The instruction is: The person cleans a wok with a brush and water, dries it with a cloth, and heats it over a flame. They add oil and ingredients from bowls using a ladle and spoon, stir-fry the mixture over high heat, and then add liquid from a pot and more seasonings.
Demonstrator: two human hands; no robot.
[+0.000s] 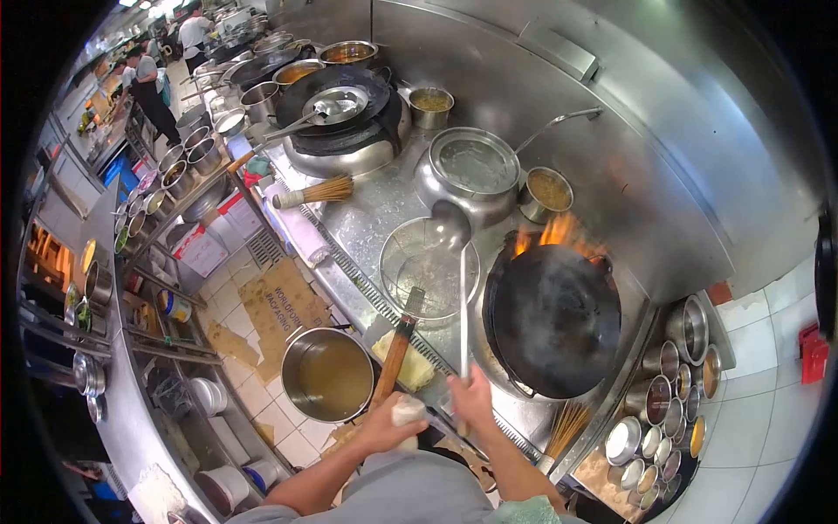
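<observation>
My right hand point(471, 398) is closed around the long handle of a metal ladle point(463, 297), whose bowl hangs over the far edge of a mesh strainer point(419, 271). The strainer's wooden handle point(392, 362) reaches back toward my left hand point(389, 430). That hand is closed on a whitish bundle that looks like a folded cloth point(408, 409). A black wok point(554, 323) sits on the burner to the right of the ladle, smoking, with orange flames point(559, 231) at its far rim. Neither hand touches the wok.
Beyond the strainer stands a steel pot of cloudy liquid point(471, 162), near a faucet point(559, 122). A stockpot of broth point(327, 375) is at left. Seasoning containers point(663, 419) and a bamboo brush point(567, 428) are at right. Another wok point(336, 105) and people point(148, 92) are farther off.
</observation>
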